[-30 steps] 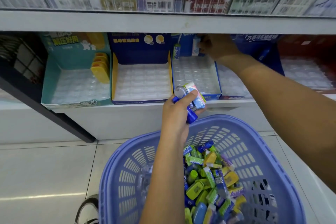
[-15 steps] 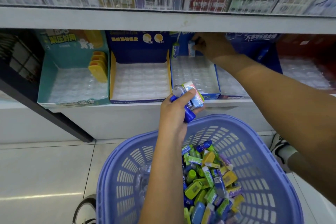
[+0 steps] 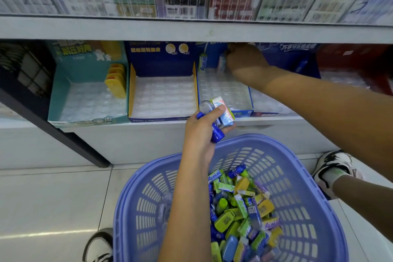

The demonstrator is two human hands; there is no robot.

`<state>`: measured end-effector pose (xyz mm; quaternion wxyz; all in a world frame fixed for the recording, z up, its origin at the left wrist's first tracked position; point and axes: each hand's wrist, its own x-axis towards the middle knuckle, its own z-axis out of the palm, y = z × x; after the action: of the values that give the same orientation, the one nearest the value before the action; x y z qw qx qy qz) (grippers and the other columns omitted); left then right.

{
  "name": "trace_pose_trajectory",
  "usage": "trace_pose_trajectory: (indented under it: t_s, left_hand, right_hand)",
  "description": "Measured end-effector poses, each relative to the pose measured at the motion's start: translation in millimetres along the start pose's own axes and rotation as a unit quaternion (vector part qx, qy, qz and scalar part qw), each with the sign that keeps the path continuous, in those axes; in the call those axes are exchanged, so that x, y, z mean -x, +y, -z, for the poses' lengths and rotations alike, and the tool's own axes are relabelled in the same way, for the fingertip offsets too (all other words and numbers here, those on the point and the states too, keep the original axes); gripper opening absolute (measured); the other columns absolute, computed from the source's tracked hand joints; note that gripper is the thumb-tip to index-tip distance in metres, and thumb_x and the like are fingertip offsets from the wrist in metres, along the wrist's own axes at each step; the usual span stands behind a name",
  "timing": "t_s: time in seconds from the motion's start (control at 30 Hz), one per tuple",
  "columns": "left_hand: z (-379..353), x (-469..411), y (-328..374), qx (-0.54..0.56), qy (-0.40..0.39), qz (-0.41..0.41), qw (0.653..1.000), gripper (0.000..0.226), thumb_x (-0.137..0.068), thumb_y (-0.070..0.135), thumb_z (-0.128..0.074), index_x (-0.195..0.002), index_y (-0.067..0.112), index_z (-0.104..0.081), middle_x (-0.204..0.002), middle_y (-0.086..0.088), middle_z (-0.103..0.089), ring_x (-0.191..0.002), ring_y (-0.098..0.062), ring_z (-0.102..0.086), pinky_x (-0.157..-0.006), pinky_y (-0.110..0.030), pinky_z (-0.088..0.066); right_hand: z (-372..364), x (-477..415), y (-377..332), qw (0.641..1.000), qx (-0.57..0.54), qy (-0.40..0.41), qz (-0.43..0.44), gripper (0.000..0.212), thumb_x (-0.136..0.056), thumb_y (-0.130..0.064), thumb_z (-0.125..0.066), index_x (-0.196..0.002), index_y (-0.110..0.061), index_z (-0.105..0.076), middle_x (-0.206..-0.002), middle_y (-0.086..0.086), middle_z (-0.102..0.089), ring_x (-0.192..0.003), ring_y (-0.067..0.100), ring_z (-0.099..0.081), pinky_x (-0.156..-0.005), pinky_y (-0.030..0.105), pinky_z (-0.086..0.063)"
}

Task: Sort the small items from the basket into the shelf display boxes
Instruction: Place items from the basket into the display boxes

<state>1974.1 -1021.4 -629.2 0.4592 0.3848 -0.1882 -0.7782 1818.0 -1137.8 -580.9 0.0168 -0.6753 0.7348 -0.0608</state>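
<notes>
head view: the left hand [image 3: 202, 134] is raised over the far rim of the lilac basket [image 3: 302, 178]. its fingers and thumb curl round a small bundle: a blue tube [image 3: 217, 134], a pale pink-and-blue pack [image 3: 225, 114] and a clear-capped piece [image 3: 204, 106]. grip and bundle look the same as a second ago, and the hand has hardly shifted. just right of its forearm the rest of the small items [image 3: 240, 210] lie heaped in the basket, green, yellow, blue and purple.

beyond the left hand, the right hand [image 3: 244, 60] reaches under the shelf edge to the back of the blue display box [image 3: 250, 100], where it was in both earlier frames. its fingers are curled against a small upright pack [image 3: 222, 64] just left of them. whether they pinch it or only touch it i cannot tell — the spot is dim and blurred. further left of that hand an upright tube [image 3: 202, 63] stands at the box's back corner.

left of the left hand sit a navy box with yellow sides [image 3: 131, 91] and a teal box [image 3: 61, 100] with yellow cases [image 3: 116, 83] standing in it. new since a second ago — a white-and-black shoe [image 3: 333, 168] under the right forearm.
</notes>
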Motion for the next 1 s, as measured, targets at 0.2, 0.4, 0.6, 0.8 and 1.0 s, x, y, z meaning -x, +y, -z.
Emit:
trace_pose_trajectory:
  t_s: [0.2, 0.4, 0.6, 0.8, 1.0]
  left_hand:
    - [-5.4, 8.6, 1.1, 0.036, 0.019, -0.014, 0.999, 0.017, -0.083, 0.001, -0.068, -0.099, -0.003, -0.062, -0.093, -0.015, -0.068, -0.077, -0.019, -0.071, -0.059, -0.032, -0.058]
    - [-8.1, 15.0, 0.0, 0.042, 0.012, -0.065, 0.997, 0.017, -0.091, 0.008, -0.06, -0.105, -0.001, -0.062, -0.09, -0.013, -0.072, -0.082, -0.021, -0.072, -0.064, -0.033, -0.058]
    - [-12.8, 19.9, 0.0, 0.034, 0.026, -0.088, 0.995, 0.013, -0.094, 0.017, -0.058, -0.104, 0.01, -0.059, -0.108, -0.017, -0.068, -0.091, -0.023, -0.07, -0.066, -0.033, -0.059]
    - [-8.3, 12.4, 4.6, 0.034, 0.053, -0.076, 0.995, 0.007, -0.092, 0.013, -0.061, -0.089, 0.006, -0.058, -0.081, -0.009, -0.064, -0.07, -0.017, -0.068, -0.066, -0.034, -0.059]
    - [-2.2, 9.9, -0.7, 0.003, 0.042, -0.04, 0.998, 0.001, -0.09, 0.006, -0.062, -0.09, 0.006, -0.062, -0.069, -0.004, -0.067, -0.066, -0.016, -0.066, -0.066, -0.034, -0.059]
  right_hand:
    - [22.3, 44.3, -17.0, 0.998, -0.04, 0.021, 0.039, 0.046, -0.092, -0.024, -0.055, -0.135, -0.012, -0.044, -0.131, 0.014, -0.05, -0.116, 0.029, -0.051, -0.091, 0.032, -0.045]
    - [35.4, 134.0, -31.2, 0.94, -0.337, -0.053, 0.009, 0.026, -0.067, -0.036, -0.082, -0.086, -0.023, -0.069, -0.074, -0.011, -0.065, -0.062, -0.003, -0.056, -0.06, 0.015, -0.046]
    - [25.4, 148.5, -35.3, 0.933, -0.358, -0.015, -0.026, 0.014, -0.074, -0.012, -0.078, -0.086, -0.014, -0.071, -0.071, -0.001, -0.071, -0.065, 0.01, -0.069, -0.07, 0.023, -0.052]
    - [23.6, 108.9, -17.8, 0.833, -0.541, 0.054, -0.101, 0.012, -0.087, -0.004, -0.062, -0.096, -0.005, -0.054, -0.077, 0.012, -0.063, -0.053, 0.013, -0.063, -0.055, 0.024, -0.055]
    - [22.4, 32.8, 9.2, 0.972, -0.208, 0.095, -0.049, 0.025, -0.088, -0.013, -0.057, -0.111, -0.009, -0.066, -0.112, 0.015, -0.066, -0.106, 0.028, -0.059, -0.082, 0.026, -0.042]
